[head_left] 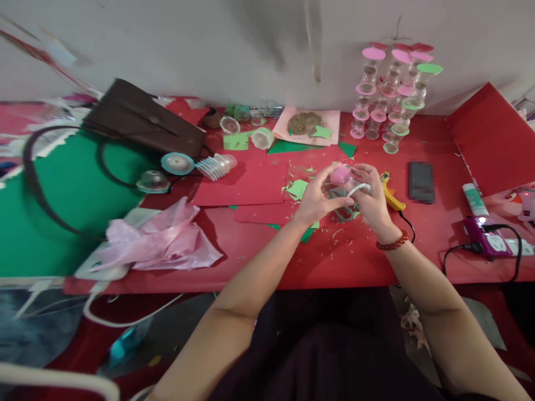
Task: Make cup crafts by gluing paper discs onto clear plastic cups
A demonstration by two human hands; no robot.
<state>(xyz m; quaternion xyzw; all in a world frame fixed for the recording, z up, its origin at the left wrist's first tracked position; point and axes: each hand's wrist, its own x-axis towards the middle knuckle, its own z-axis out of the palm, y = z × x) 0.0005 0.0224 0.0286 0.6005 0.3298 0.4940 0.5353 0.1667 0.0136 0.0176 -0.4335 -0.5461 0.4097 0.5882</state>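
Both hands meet over the red table (359, 262), right of its middle. Between them is a small clear plastic cup piece (355, 188) with a pink round end (340, 175) and a whitish rim. My left hand (317, 197) has its fingers curled round the pink end. My right hand (373, 199), with a red bead bracelet (392, 240) at the wrist, grips the clear part. Scissors with grey-green handles (343, 211) lie just beneath the hands, partly hidden. Green paper scraps (297, 189) are at the left of my left hand.
A yellow glue gun (393, 199) and a dark phone (421, 182) lie to the right. Decorated cup stacks (378, 115) stand behind. Sand on pink paper (284, 123), stacked clear cups (217, 167), a brown bag (142, 120) and a pink plastic bag (159, 239) are farther left.
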